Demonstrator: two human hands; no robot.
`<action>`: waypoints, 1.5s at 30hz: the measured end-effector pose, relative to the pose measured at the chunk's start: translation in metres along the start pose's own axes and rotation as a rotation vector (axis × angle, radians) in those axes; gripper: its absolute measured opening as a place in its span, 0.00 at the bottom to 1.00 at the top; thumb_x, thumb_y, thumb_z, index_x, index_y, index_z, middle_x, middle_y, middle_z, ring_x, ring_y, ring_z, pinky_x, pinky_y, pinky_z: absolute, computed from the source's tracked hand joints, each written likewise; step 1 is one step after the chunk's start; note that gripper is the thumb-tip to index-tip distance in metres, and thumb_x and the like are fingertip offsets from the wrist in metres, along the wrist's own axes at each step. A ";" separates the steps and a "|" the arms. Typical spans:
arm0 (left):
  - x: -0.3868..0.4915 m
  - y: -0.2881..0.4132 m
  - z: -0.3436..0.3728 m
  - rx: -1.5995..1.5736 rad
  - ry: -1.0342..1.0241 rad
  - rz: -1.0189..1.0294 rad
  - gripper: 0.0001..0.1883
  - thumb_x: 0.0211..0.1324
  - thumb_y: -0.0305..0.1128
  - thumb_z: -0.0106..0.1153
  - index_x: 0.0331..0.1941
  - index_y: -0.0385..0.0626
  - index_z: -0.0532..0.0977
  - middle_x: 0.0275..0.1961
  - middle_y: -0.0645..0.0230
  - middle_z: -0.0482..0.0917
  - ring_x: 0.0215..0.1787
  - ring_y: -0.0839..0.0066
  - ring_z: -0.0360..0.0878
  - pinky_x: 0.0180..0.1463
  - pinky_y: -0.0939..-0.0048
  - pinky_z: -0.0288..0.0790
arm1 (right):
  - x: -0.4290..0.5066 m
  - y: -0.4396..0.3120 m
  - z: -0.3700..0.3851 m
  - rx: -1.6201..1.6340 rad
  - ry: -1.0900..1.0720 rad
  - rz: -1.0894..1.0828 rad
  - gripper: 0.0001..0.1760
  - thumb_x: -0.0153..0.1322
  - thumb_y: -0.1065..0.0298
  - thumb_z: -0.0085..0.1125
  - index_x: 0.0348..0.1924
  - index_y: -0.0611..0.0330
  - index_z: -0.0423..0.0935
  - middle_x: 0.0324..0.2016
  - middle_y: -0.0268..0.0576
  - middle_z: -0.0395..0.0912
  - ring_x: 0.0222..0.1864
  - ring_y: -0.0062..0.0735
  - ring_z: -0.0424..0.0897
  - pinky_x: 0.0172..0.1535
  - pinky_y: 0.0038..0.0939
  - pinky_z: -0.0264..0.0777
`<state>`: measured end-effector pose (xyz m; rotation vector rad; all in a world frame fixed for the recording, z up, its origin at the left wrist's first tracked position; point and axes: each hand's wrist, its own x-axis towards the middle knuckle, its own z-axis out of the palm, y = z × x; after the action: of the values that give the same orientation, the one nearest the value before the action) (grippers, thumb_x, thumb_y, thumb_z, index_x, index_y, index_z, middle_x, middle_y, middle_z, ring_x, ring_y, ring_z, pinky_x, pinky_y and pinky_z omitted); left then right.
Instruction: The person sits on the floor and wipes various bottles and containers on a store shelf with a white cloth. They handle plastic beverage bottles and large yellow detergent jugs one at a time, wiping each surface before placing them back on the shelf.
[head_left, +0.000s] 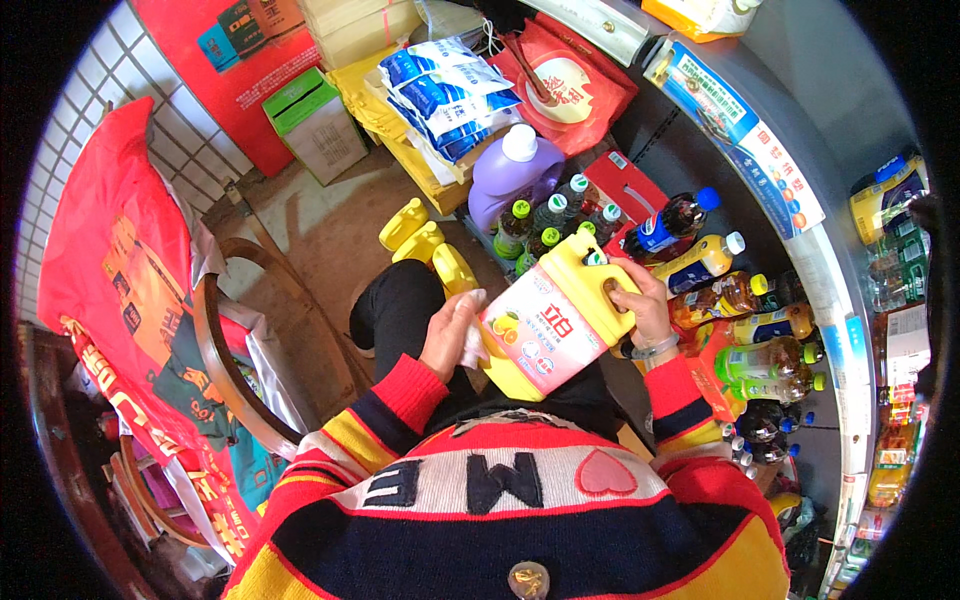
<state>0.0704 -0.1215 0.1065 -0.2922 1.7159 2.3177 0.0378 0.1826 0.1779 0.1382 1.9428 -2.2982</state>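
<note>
A yellow plastic jug of Liby detergent (551, 322) with a pink and white label lies tilted above my lap. My right hand (645, 304) grips it by its moulded handle. In my left hand (448, 330) is a crumpled pale cloth or tissue (472, 330), pressed against the jug's left side. Several more yellow jugs (418, 244) stand on the floor beyond my knee. Beside them is a purple detergent jug (514, 176) with a white cap, next to several small drink bottles (551, 214) with green and white caps.
Drink bottles (701, 262) line the shelf unit (847, 360) on my right. Blue and white packets (450, 94) are stacked on yellow packaging (356, 97) ahead, beside a red bag (570, 97). A green and white box (319, 127) stands on the floor. On my left is a wooden chair (214, 330) with red packaging.
</note>
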 end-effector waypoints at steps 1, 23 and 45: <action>0.002 -0.002 0.002 -0.251 0.049 -0.132 0.24 0.72 0.51 0.45 0.54 0.42 0.74 0.39 0.68 0.81 0.37 0.77 0.79 0.41 0.74 0.74 | -0.003 0.000 0.002 0.036 0.041 -0.001 0.28 0.62 0.84 0.57 0.57 0.70 0.74 0.42 0.39 0.81 0.33 0.19 0.76 0.37 0.19 0.70; 0.020 -0.004 0.005 -0.931 -0.241 -0.335 0.25 0.66 0.48 0.56 0.59 0.46 0.70 0.56 0.60 0.80 0.55 0.62 0.80 0.64 0.53 0.71 | 0.012 -0.063 0.111 0.148 0.316 -0.230 0.25 0.66 0.85 0.61 0.57 0.63 0.77 0.37 0.33 0.81 0.27 0.13 0.70 0.33 0.15 0.66; 0.016 0.004 -0.002 -0.923 -0.458 -0.408 0.25 0.66 0.45 0.53 0.58 0.36 0.72 0.55 0.52 0.81 0.53 0.63 0.83 0.63 0.60 0.73 | -0.040 -0.166 0.132 -1.406 -0.583 -1.031 0.36 0.50 0.79 0.64 0.54 0.52 0.79 0.59 0.51 0.72 0.65 0.55 0.69 0.66 0.60 0.57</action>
<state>0.0537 -0.1232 0.1043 -0.2063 0.2764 2.4215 0.0530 0.0808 0.3683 -1.6582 2.9010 -0.3740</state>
